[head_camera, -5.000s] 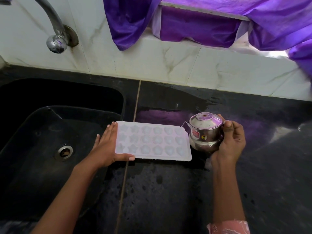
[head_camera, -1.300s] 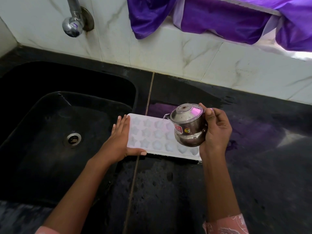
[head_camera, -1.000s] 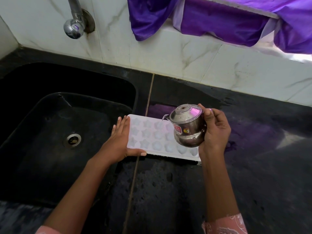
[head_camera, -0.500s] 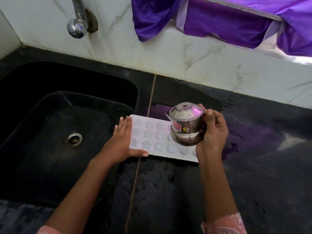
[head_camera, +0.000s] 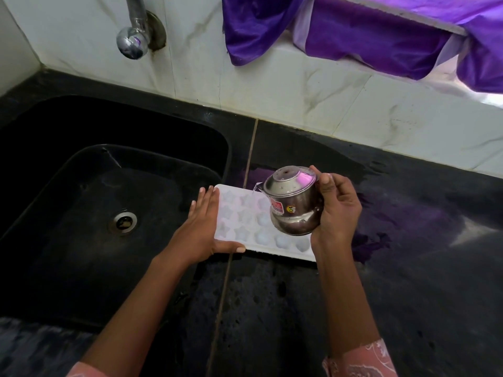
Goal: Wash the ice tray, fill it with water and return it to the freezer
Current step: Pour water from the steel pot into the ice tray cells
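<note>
A white ice tray (head_camera: 245,221) with star and round cells lies flat on the black counter (head_camera: 408,268), just right of the sink. My left hand (head_camera: 201,227) rests against its left end, fingers straight along the edge and thumb laid along the near rim. My right hand (head_camera: 337,210) grips a small lidded steel pot (head_camera: 292,205) above the tray's right half. The pot is tilted left, and a thin stream of water falls from its spout onto the tray's far cells.
A black sink (head_camera: 81,213) with a round drain (head_camera: 123,222) lies to the left. A steel tap (head_camera: 133,42) comes out of the marble wall above it. Purple cloth (head_camera: 353,31) hangs over the ledge at the back. The counter near the tray is wet.
My right hand has lifted the pot off the counter, brought it over the tray and tilted it left, so water now pours. My left hand stays on the tray's left end.
</note>
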The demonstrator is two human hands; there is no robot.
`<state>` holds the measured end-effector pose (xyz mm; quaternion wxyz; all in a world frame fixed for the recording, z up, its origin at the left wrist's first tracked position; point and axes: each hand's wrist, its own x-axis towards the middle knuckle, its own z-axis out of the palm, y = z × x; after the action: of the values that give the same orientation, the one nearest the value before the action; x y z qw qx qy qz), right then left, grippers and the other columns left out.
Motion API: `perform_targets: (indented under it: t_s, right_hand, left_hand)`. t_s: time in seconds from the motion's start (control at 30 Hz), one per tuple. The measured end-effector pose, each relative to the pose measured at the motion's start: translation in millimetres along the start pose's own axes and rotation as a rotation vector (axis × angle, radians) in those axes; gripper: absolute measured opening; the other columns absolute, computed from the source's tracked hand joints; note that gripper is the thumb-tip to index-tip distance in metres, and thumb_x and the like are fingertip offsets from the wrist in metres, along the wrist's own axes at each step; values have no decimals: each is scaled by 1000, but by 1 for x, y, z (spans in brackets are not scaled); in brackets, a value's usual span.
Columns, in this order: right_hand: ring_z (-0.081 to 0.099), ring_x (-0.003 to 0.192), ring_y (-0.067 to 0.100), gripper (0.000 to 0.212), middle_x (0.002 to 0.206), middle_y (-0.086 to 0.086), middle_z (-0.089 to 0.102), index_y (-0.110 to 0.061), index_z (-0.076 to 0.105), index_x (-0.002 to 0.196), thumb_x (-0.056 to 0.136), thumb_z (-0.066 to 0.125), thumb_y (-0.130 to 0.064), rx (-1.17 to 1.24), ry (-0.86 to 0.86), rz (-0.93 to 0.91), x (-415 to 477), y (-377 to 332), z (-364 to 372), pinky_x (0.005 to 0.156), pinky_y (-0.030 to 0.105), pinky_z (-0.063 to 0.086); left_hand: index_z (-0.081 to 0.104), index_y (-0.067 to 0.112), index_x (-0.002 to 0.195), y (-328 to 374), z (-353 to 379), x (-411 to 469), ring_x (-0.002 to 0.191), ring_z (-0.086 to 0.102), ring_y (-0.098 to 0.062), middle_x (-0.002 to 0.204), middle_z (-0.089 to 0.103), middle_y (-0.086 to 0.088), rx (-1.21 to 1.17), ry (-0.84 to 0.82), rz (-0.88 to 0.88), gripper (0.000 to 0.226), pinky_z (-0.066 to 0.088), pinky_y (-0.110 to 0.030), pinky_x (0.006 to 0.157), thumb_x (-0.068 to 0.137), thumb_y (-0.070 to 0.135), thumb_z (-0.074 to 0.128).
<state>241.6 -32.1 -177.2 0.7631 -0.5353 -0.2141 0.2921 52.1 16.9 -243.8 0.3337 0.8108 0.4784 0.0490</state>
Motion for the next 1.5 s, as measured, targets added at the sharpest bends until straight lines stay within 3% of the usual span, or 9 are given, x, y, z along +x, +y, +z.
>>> perform_targets:
  t_s: [0.17, 0.47, 0.67, 0.9, 1.17, 1.27, 1.4, 1.5]
  right_hand:
    - [68, 82, 9, 8, 73, -6, 71, -13, 61, 76, 81, 64, -8, -25, 0, 2, 0, -2, 1, 73, 20, 54]
    - [68, 79, 9, 7, 74, -5, 71, -12, 61, 75, 80, 64, -7, 4, -11, 5, -2, -5, 2, 68, 18, 52]
    - [68, 76, 10, 18, 74, -1, 70, -17, 62, 69, 59, 73, -29, 67, -5, 12, -3, -2, 4, 66, 18, 51]
    - [69, 85, 11, 14, 77, -3, 73, -11, 59, 77, 68, 66, -20, 118, -13, 44, -3, 3, 8, 79, 24, 54]
    - [67, 75, 9, 25, 77, 3, 67, -11, 60, 73, 58, 72, -27, 102, -39, 48, -5, 4, 22, 68, 19, 52]
    - [67, 77, 9, 16, 80, 6, 66, -12, 60, 73, 64, 69, -21, 81, -61, 48, -7, 4, 26, 68, 18, 52]
    - [69, 83, 10, 5, 77, -3, 72, -10, 60, 77, 77, 65, -10, 38, -87, 38, -8, 5, 28, 71, 19, 53]
    - [69, 85, 11, 8, 79, -3, 72, -10, 61, 77, 82, 63, -5, 5, -83, 29, -8, 5, 28, 71, 19, 52]
  left_hand:
    - [-22, 11, 145, 0, 0, -1, 128, -33, -5, 153, -26, -1, -15, 1, 12, 128, -18, -23, 104, 67, 59, 69]
    - [-22, 11, 144, 0, -1, -2, 128, -33, -4, 153, -27, -1, -23, 2, 15, 127, -18, -22, 104, 68, 58, 69]
    - [-21, 11, 145, 1, -1, -3, 129, -32, -4, 153, -26, -1, -42, 6, 26, 128, -17, -22, 106, 68, 57, 69]
    - [-22, 11, 144, 1, -1, -4, 129, -31, -4, 153, -27, -2, -32, 14, 24, 127, -17, -23, 105, 68, 58, 69]
    - [-22, 11, 144, -1, 0, -2, 136, -30, -9, 153, -27, -1, -34, 31, 24, 129, -16, -23, 108, 66, 60, 69]
    - [-21, 11, 145, -2, 0, -2, 137, -29, -10, 154, -26, -2, -37, 40, 30, 130, -16, -23, 108, 66, 60, 69]
    - [-20, 10, 145, -3, 1, -2, 136, -29, -9, 154, -25, -3, -40, 48, 39, 129, -16, -23, 109, 66, 60, 69]
    - [-20, 10, 145, -3, 1, -2, 136, -29, -9, 154, -26, -3, -34, 44, 41, 129, -16, -24, 108, 67, 61, 68]
